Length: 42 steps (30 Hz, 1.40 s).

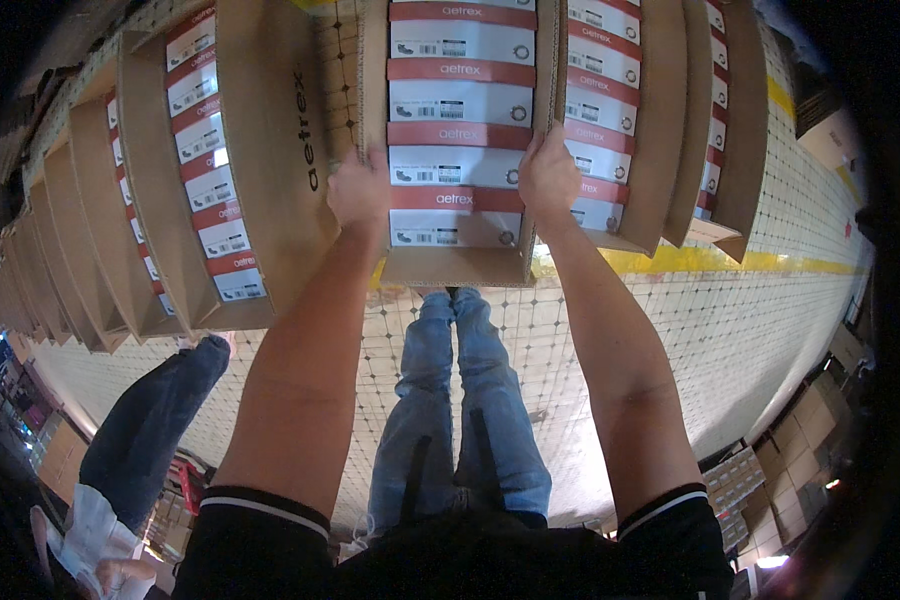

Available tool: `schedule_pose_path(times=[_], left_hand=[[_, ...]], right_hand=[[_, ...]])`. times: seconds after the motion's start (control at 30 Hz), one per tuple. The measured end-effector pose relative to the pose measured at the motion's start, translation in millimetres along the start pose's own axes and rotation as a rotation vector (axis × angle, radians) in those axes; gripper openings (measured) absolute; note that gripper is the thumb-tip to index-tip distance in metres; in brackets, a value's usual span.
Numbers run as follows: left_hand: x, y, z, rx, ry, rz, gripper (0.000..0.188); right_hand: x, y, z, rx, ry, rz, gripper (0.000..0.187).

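In front of me stands an open cardboard carton [457, 268] holding a stack of white shoe boxes [455, 232] with red lids. My left hand [360, 192] is closed around the carton's left side edge. On the opposite edge my right hand [550, 180] is closed in the same way, with its fingers partly hidden behind the cardboard. Each shoe box end bears a printed label. Both of my arms reach straight forward, one along each side of the carton.
To the left, a row of similar open cartons [195, 305] curves away; more cartons [660, 130] filled with shoe boxes stand at right. Yellow tape [690, 260] crosses the tiled floor [670, 340]. A person's dark-jeaned leg [155, 430] is close at my left. Stacked boxes [805, 425] stand at lower right.
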<state>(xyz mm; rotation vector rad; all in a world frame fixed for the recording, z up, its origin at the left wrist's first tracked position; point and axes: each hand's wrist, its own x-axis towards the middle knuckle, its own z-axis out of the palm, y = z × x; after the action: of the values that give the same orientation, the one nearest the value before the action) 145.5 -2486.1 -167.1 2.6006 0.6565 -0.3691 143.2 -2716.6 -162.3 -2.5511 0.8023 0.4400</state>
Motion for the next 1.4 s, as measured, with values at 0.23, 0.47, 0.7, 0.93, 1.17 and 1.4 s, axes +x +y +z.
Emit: schedule_pose_path(times=[0.23,0.47,0.7,0.93,1.17,1.4], left_hand=[[25.3,-38.1,-9.5,0.128,0.059,0.033,0.058],[20.2,-32.1,-4.3,0.126,0.054,0.065,0.049],[9.1,-16.7,-2.7,0.207,0.046,0.027,0.045],[-1.5,-3.1,3.8,0.19,0.049,0.022,0.04],[-7.5,8.2,7.0,0.202,0.089,0.044,0.033],[-5.2,6.7,2.1,0.134,0.063,0.023,0.045]], right_hand=[[20.0,2.6,7.3,0.174,-0.02,0.159,0.039],[29.3,26.7,-0.6,0.054,-0.141,0.047,0.041],[24.8,17.5,0.6,-0.024,-0.112,0.066,0.042],[26.0,21.4,1.8,-0.043,-0.114,0.015,0.04],[25.6,18.0,-3.6,-0.021,-0.15,0.054,0.036],[25.4,18.6,-2.6,-0.018,-0.143,0.052,0.038]])
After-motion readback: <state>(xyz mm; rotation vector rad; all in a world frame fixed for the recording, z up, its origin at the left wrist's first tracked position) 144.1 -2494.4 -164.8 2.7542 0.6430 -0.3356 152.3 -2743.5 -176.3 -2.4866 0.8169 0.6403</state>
